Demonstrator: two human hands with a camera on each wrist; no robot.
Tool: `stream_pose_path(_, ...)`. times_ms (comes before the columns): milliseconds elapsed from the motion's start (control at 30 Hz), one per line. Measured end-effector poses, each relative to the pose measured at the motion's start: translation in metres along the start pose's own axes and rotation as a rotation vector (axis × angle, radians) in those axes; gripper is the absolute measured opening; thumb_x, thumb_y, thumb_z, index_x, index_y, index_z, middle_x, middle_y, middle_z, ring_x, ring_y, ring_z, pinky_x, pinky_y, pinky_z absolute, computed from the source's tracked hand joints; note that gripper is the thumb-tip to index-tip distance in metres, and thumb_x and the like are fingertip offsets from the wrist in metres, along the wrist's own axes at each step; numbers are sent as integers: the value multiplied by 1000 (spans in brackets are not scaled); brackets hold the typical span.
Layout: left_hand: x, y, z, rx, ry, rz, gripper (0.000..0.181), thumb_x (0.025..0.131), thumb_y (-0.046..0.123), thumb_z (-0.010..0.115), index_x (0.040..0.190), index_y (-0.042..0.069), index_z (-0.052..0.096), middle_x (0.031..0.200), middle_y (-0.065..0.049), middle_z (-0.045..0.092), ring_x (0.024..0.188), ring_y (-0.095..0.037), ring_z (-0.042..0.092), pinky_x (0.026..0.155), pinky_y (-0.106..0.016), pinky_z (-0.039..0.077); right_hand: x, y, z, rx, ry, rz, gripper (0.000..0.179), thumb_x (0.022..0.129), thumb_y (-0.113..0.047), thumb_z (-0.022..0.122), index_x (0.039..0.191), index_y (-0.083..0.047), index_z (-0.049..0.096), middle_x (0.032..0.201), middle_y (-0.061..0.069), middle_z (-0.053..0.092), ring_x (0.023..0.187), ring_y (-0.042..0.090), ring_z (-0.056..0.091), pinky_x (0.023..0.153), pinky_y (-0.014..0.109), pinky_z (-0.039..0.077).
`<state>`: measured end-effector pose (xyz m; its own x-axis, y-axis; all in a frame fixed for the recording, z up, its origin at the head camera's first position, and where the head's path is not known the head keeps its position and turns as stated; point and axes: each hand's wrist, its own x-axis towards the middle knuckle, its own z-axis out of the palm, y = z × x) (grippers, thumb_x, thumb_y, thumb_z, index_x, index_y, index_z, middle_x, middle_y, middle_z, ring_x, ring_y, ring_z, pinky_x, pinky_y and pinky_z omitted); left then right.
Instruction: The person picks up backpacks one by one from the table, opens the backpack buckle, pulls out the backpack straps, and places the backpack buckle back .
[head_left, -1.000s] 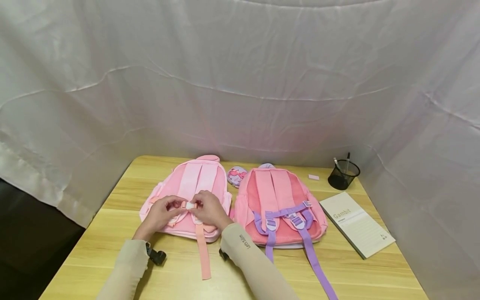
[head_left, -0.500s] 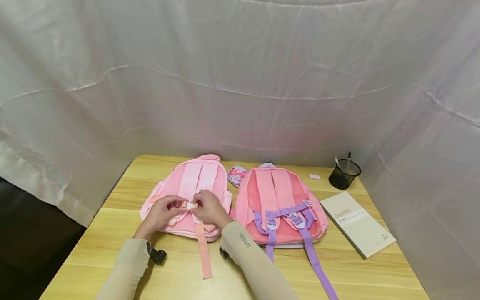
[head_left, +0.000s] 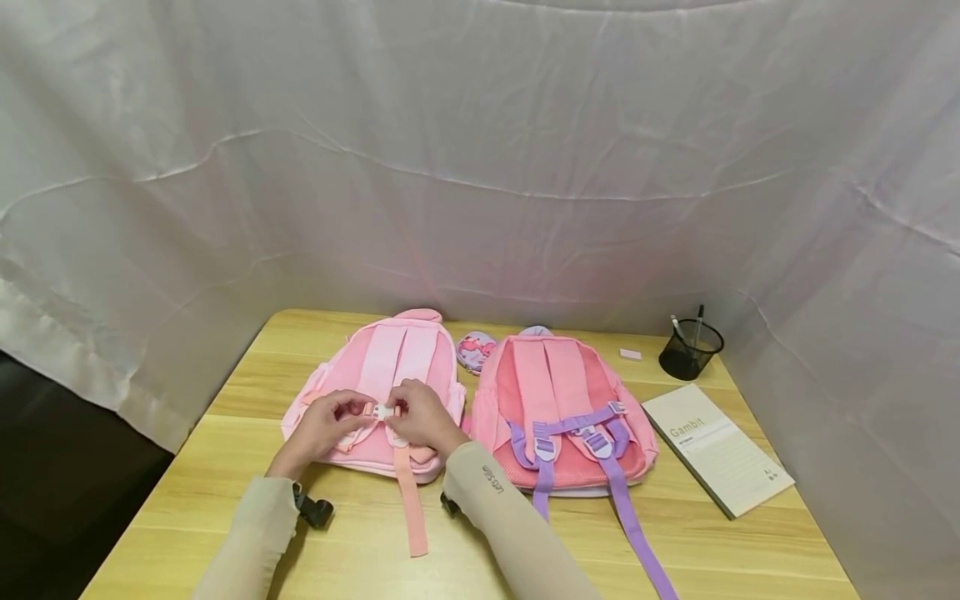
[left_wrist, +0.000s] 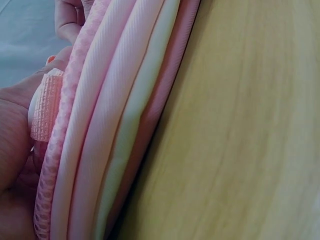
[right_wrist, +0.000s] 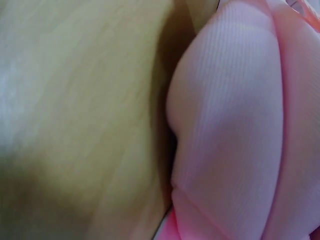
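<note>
A light pink backpack (head_left: 352, 367) lies back-side up on the wooden table, shoulder straps on top. Over its lower middle, my left hand (head_left: 322, 427) pinches the left end of a small white buckle (head_left: 382, 412) on orange webbing. From the other side my right hand (head_left: 422, 419) pinches the buckle's right end, fingertips at the webbing. The two halves meet or nearly meet between my fingertips. An orange strap tail (head_left: 412, 508) hangs toward me onto the table. In the left wrist view, the backpack's layered edge (left_wrist: 100, 115) hides most of my fingers.
A darker pink backpack (head_left: 566, 371) lies to the right, its purple chest strap (head_left: 577, 422) joined across. A round printed pouch (head_left: 475, 352) sits behind, between the bags. At right are a notebook (head_left: 716, 450), an eraser (head_left: 630, 354) and a black mesh pen cup (head_left: 690, 354). Grey curtains surround the table.
My right fingertips have eased slightly to the right, so more of the white buckle shows between the hands. Both hands otherwise keep their place on it.
</note>
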<state>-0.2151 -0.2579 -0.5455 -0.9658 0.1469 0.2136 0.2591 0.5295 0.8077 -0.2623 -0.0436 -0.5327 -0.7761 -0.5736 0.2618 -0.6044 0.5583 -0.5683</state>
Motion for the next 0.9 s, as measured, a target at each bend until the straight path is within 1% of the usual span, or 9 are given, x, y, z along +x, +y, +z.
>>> stream_pose_path(200, -1, 0, -1, -11, 5, 3, 25, 90, 16, 81, 113, 9, 75, 92, -4, 67, 82, -9, 53, 73, -21, 46, -2, 0, -1, 37, 16, 6, 12, 82, -10, 81, 91, -12, 74, 82, -3, 60, 76, 6, 52, 72, 18, 44)
stream_pose_path(333, -1, 0, -1, 1, 10, -1, 26, 91, 17, 81, 115, 10, 75, 95, -2, 69, 83, -8, 55, 74, -21, 46, -3, 0, 0, 86, 32, 26, 13, 81, -8, 80, 92, -11, 74, 84, -1, 61, 77, 7, 53, 73, 19, 45)
stream_pose_path(433, -2, 1, -2, 5, 10, -3, 27, 91, 18, 81, 116, 10, 74, 94, -1, 67, 82, -9, 54, 73, -22, 46, -4, 1, 1, 113, 31, 53, 13, 83, -9, 80, 95, -11, 74, 86, -2, 60, 78, 6, 53, 74, 18, 45)
stream_pose_path(567, -3, 1, -2, 2, 14, -17, 27, 92, 20, 80, 116, 12, 73, 90, -1, 64, 79, -10, 53, 69, -23, 45, -5, 3, 2, 132, 35, 79, 14, 84, -10, 79, 97, -12, 73, 86, -3, 59, 78, 4, 52, 73, 17, 45)
stream_pose_path(700, -4, 1, -3, 12, 25, -44, 26, 93, 24, 79, 116, 15, 72, 91, -1, 63, 80, -12, 52, 69, -23, 43, -6, 3, 2, 151, 53, 83, 14, 86, -11, 78, 99, -12, 73, 87, -3, 60, 78, 4, 52, 74, 16, 45)
stream_pose_path(833, -3, 2, -3, 13, 36, -67, 26, 96, 25, 76, 118, 16, 69, 94, -2, 62, 83, -15, 53, 72, -23, 44, -7, 2, 1, 186, 81, 83, 14, 90, -15, 79, 102, -11, 73, 90, -1, 65, 82, 4, 56, 77, 17, 48)
stream_pose_path(900, -3, 2, -3, 9, 46, -66, 25, 97, 25, 75, 119, 15, 69, 95, -3, 62, 84, -15, 53, 73, -23, 44, -7, 2, 0, 199, 89, 87, 16, 91, -18, 80, 104, -10, 73, 92, -1, 67, 84, 4, 58, 79, 18, 50)
